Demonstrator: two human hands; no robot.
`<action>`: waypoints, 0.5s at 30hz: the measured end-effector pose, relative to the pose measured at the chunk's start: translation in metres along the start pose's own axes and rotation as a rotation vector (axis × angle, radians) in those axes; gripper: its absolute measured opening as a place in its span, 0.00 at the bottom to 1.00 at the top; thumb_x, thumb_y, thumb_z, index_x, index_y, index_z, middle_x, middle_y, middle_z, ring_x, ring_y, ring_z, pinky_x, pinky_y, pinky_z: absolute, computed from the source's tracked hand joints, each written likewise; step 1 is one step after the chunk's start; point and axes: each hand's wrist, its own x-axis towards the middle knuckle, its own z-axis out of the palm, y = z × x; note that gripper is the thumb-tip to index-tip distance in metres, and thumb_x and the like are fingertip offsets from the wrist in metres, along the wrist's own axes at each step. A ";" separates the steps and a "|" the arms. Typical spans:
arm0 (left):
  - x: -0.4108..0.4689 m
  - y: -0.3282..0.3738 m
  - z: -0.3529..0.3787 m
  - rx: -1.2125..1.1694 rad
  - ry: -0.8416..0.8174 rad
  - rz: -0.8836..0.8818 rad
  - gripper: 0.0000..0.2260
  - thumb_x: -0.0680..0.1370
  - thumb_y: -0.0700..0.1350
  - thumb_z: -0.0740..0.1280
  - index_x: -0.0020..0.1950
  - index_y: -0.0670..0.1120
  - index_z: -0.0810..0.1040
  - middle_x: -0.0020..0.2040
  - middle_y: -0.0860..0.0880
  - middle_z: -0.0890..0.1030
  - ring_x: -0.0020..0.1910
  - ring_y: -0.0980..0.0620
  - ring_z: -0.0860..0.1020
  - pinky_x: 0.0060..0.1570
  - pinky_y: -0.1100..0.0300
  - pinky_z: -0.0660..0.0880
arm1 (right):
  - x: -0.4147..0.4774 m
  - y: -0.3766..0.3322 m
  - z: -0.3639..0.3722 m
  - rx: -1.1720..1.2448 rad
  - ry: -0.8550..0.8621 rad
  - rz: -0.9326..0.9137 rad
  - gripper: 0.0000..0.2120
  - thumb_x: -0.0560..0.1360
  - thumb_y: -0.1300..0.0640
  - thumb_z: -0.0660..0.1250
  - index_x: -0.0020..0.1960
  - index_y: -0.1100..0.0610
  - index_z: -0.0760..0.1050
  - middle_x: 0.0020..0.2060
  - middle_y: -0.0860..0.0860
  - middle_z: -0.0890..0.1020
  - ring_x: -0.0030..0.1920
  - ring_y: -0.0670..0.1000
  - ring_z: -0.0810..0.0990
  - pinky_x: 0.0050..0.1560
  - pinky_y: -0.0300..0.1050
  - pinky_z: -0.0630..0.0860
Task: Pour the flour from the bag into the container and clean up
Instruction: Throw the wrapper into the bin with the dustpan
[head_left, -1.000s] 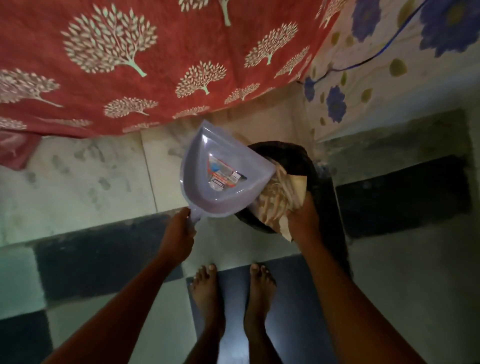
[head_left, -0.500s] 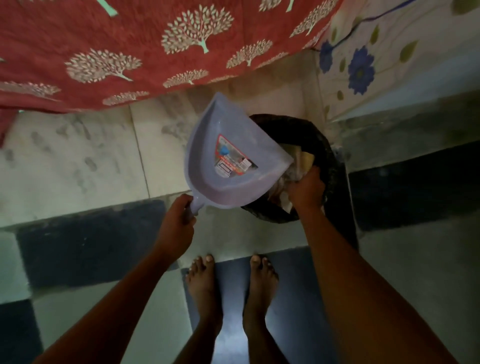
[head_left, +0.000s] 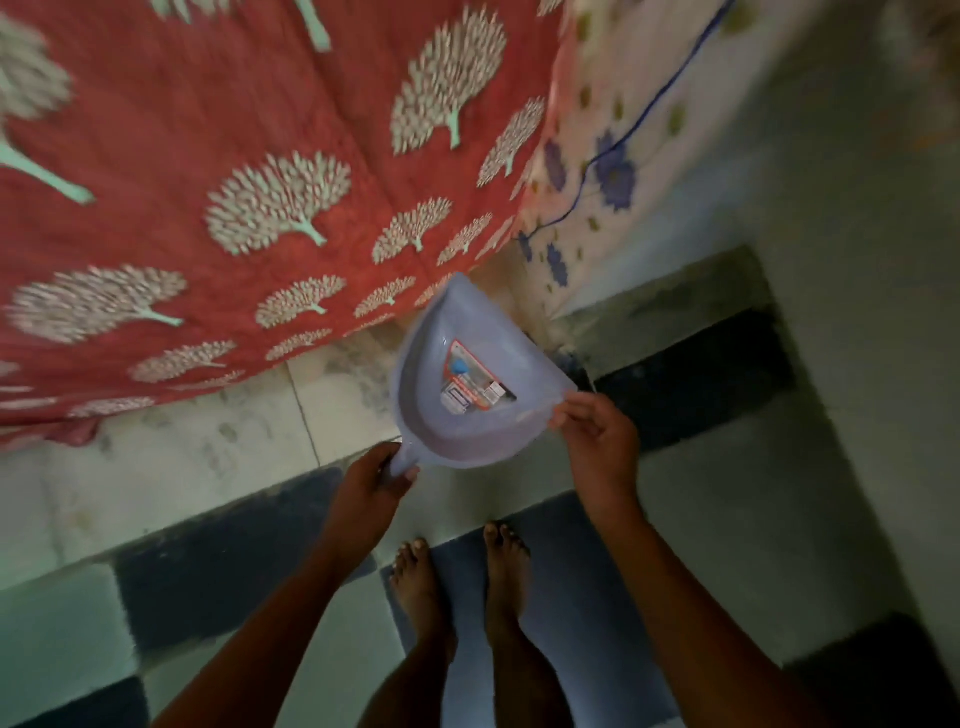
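While my left grip (head_left: 371, 486) is curled round the stub handle of the lilac plastic dustpan (head_left: 467, 434), my right grip (head_left: 597, 441) pinches the corner of its front lip between thumb and fingertips (head_left: 576, 408). The pan hangs above the checked tile floor (head_left: 208, 561), ahead of my bare feet (head_left: 415, 577), near the red tree-printed cloth (head_left: 260, 156). No flour bag or container shows. I judge the lip should sit higher than the handle, so leftover dust cannot slide off.

Lilac labelled dustpan (head_left: 470, 379), seemingly empty, tilted, its handle in the left hand (head_left: 371, 483), front corner pinched by the right hand (head_left: 597, 441).
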 end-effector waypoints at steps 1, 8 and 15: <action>-0.014 0.013 -0.005 0.001 0.001 0.009 0.06 0.74 0.51 0.67 0.48 0.52 0.79 0.40 0.54 0.81 0.39 0.56 0.77 0.41 0.55 0.73 | -0.013 -0.016 -0.010 0.016 0.008 -0.011 0.13 0.72 0.67 0.71 0.53 0.54 0.82 0.48 0.52 0.86 0.51 0.51 0.85 0.58 0.57 0.81; -0.129 0.110 -0.053 0.091 -0.054 0.062 0.06 0.77 0.45 0.70 0.53 0.48 0.82 0.44 0.49 0.85 0.43 0.51 0.81 0.44 0.53 0.76 | -0.128 -0.145 -0.100 0.186 0.092 -0.121 0.09 0.73 0.73 0.70 0.52 0.64 0.79 0.42 0.54 0.85 0.40 0.46 0.86 0.47 0.45 0.82; -0.190 0.167 -0.069 0.088 -0.169 0.111 0.17 0.66 0.56 0.68 0.47 0.45 0.83 0.42 0.45 0.85 0.41 0.48 0.81 0.48 0.45 0.78 | -0.217 -0.211 -0.175 0.332 0.204 -0.196 0.09 0.72 0.74 0.69 0.51 0.67 0.80 0.40 0.62 0.85 0.37 0.51 0.85 0.42 0.44 0.82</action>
